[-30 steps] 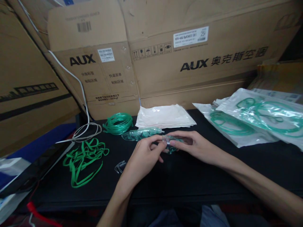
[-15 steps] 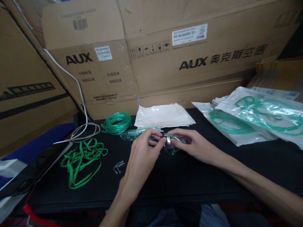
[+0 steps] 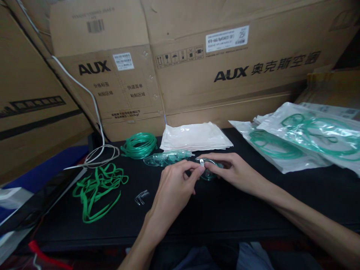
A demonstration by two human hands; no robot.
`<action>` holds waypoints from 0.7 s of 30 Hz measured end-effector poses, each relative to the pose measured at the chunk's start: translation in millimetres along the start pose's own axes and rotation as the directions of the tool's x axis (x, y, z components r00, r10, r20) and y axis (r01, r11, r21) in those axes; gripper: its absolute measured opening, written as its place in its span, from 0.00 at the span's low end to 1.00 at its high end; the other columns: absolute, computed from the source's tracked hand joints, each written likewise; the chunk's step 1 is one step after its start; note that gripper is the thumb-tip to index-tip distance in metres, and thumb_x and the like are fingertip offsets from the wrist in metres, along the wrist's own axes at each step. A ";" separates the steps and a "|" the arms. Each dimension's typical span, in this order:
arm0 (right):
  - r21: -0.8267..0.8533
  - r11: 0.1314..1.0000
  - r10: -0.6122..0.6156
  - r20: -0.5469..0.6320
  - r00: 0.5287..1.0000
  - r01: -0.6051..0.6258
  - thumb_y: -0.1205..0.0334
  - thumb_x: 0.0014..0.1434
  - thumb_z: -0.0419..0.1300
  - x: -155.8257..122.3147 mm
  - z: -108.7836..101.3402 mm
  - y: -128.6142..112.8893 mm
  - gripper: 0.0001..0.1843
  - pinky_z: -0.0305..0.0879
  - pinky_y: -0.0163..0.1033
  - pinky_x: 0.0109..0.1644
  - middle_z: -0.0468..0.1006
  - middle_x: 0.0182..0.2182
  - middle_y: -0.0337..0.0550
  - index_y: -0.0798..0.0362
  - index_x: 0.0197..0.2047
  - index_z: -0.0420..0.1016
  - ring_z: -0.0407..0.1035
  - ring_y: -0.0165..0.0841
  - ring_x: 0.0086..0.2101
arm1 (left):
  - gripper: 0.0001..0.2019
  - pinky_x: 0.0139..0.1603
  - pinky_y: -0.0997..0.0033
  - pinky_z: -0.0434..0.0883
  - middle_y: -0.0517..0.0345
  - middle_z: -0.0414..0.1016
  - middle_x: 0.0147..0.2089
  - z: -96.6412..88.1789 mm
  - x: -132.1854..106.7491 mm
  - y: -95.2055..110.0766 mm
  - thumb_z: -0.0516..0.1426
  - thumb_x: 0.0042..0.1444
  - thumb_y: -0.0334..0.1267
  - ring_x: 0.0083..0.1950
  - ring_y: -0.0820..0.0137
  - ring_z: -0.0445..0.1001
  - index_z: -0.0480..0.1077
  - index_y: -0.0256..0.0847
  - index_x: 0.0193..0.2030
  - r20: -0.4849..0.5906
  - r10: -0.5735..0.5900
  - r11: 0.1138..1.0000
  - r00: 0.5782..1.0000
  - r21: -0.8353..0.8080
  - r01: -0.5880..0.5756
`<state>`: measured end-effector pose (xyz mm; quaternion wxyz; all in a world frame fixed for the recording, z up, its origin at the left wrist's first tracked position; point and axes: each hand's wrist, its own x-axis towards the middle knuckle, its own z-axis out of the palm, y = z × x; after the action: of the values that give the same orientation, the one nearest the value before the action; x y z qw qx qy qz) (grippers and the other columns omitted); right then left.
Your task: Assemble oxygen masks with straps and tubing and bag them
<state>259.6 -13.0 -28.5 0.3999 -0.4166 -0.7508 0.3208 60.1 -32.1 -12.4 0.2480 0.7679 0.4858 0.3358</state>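
Left fingers: thumb and forefinger pressed together on a small metal clip. Right fingers: clamped on a clear green mask, which is held low over the middle of the desk, a little toward the far edge. Left hand and right hand meet at the clip.

Judgement: the clip is tiny and the mask is soft. The right hand should brace the mask firmly while the left hand seats the clip square on the rim. Press evenly so it does not slip or skew.

Just beyond the left hand lies a second mask.

Spare bent clips sit left of the left wrist. Green straps lie loose toward the left edge, with a tubing coil at the far edge.

Containers:
- Flat white bags, stacked at the far edge. Contents cannot be told.
- Sealed clear bags toward the right edge, each holding coiled green tubing.
- Cardboard boxes behind the desk, closed.
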 end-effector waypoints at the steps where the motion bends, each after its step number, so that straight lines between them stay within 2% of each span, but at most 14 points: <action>1: -0.001 1.000 0.001 0.000 1.000 -0.001 0.51 0.66 0.60 -0.4 -0.6 -0.2 0.19 0.75 0.50 0.55 0.84 0.52 0.44 0.48 0.54 0.83 0.79 0.44 0.47 | 0.13 0.32 0.75 0.65 0.65 0.77 0.25 0.7 -0.2 0.9 0.57 0.65 0.44 0.21 0.74 0.74 0.81 0.43 0.37 -0.008 0.002 1.000 1.000 0.005 -0.002; 5: -0.014 1.000 -0.015 0.002 1.000 0.015 0.51 0.66 0.60 -2.0 -2.4 -0.6 0.19 0.77 0.47 0.46 0.85 0.49 0.44 0.47 0.54 0.83 0.80 0.42 0.41 | 0.13 0.33 0.74 0.66 0.63 0.80 0.28 3.3 -0.8 3.6 0.57 0.66 0.44 0.20 0.75 0.73 0.81 0.43 0.37 -0.034 0.007 1.000 0.999 0.014 -0.007; 10: -0.075 0.997 -0.027 0.012 1.000 0.028 0.51 0.67 0.58 -3.6 -1.8 1.4 0.18 0.76 0.43 0.39 0.86 0.45 0.43 0.46 0.56 0.82 0.80 0.40 0.36 | 0.14 0.32 0.74 0.66 0.63 0.80 0.27 3.3 -0.9 2.5 0.56 0.66 0.45 0.18 0.74 0.72 0.81 0.43 0.38 -0.053 0.007 1.000 0.999 -0.006 -0.008; 13: -0.090 0.995 -0.026 0.033 0.999 0.028 0.51 0.68 0.57 -3.3 0.6 0.8 0.19 0.72 0.39 0.31 0.86 0.44 0.42 0.46 0.56 0.82 0.76 0.34 0.27 | 0.14 0.31 0.75 0.65 0.64 0.78 0.26 1.9 -0.3 0.9 0.57 0.66 0.45 0.19 0.75 0.72 0.81 0.43 0.36 -0.029 0.012 1.000 0.999 0.001 -0.012; 16: -0.088 0.996 0.007 0.038 0.999 -0.004 0.52 0.68 0.56 -1.8 2.4 -2.0 0.20 0.65 0.36 0.24 0.85 0.42 0.43 0.49 0.56 0.82 0.67 0.28 0.19 | 0.13 0.31 0.75 0.65 0.65 0.75 0.24 0.9 0.2 0.4 0.57 0.66 0.45 0.20 0.75 0.72 0.81 0.43 0.38 -0.010 0.023 1.000 1.000 -0.015 -0.023; 19: -0.085 0.995 0.052 0.034 0.998 -0.049 0.52 0.69 0.55 -0.6 2.4 -5.1 0.20 0.61 0.35 0.22 0.84 0.33 0.41 0.53 0.53 0.82 0.63 0.27 0.17 | 0.11 0.31 0.75 0.66 0.65 0.77 0.27 1.2 0.7 0.6 0.58 0.66 0.44 0.20 0.76 0.70 0.80 0.43 0.40 -0.025 0.050 0.998 0.998 -0.035 -0.051; 21: -0.062 0.996 0.072 0.056 0.996 -0.068 0.51 0.69 0.55 -0.8 1.9 -6.6 0.20 0.61 0.34 0.23 0.82 0.31 0.41 0.54 0.52 0.81 0.64 0.27 0.19 | 0.09 0.32 0.75 0.67 0.64 0.77 0.31 2.2 1.3 -0.2 0.59 0.66 0.42 0.22 0.77 0.69 0.79 0.42 0.40 -0.052 0.067 0.997 0.996 -0.020 -0.068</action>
<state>255.9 -16.9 -24.3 0.3536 -0.4449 -0.7563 0.3240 62.0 -31.0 -13.7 0.2324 0.7722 0.4621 0.3689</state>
